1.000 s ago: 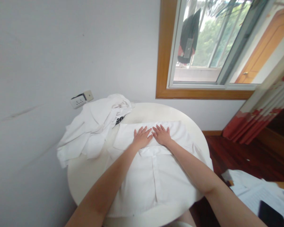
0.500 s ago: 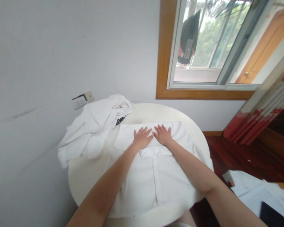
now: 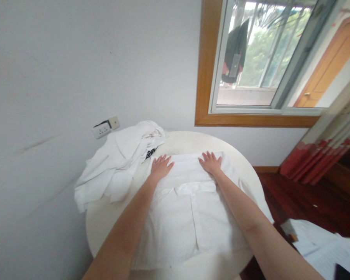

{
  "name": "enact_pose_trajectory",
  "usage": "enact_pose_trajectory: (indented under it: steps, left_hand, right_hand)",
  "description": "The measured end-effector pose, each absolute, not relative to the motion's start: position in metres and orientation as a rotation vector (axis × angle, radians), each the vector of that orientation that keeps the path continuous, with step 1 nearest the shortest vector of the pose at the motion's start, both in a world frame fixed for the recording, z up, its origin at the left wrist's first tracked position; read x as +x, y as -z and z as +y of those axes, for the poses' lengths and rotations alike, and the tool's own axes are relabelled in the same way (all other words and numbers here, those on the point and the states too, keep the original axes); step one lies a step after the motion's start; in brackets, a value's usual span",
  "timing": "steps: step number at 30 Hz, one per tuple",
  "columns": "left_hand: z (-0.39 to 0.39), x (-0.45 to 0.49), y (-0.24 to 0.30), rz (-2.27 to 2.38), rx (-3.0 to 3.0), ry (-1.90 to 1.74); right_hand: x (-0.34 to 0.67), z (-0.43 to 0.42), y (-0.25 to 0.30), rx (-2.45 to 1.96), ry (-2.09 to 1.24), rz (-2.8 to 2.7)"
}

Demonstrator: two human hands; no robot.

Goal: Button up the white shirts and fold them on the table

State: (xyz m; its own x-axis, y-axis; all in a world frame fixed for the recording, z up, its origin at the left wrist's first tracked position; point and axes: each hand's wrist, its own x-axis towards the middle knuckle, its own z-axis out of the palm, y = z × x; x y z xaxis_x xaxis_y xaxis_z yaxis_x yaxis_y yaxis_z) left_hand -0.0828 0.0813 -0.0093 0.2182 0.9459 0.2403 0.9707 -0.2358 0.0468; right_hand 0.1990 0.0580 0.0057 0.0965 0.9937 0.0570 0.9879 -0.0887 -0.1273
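Observation:
A white garment (image 3: 186, 210) lies spread flat on a round white table (image 3: 105, 221), its far part folded into a band. My left hand (image 3: 160, 166) rests flat on the band's left end with fingers stretched out. My right hand (image 3: 211, 162) lies flat on the band's right end, fingers spread. Neither hand holds anything. Both forearms reach across the garment from the near edge.
A heap of crumpled white clothes (image 3: 119, 161) lies on the table's far left, against the wall below a socket (image 3: 106, 127). A wood-framed window (image 3: 250, 66) is at the back right. Red-patterned curtain (image 3: 323, 155), dark wooden floor and papers (image 3: 323, 245) lie to the right.
My two hands, which lay side by side at the middle of the folded band, have slid apart to its left and right ends. The view shifted slightly.

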Motion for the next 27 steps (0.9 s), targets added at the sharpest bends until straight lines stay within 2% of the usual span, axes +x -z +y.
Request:
enact_pose_trajectory:
  steps: [27]
  left_hand:
    - [0.119,-0.082,0.010,-1.879,-2.371,0.397]
  right_hand:
    - [0.196,0.100,0.005,-2.300,0.037,-1.767]
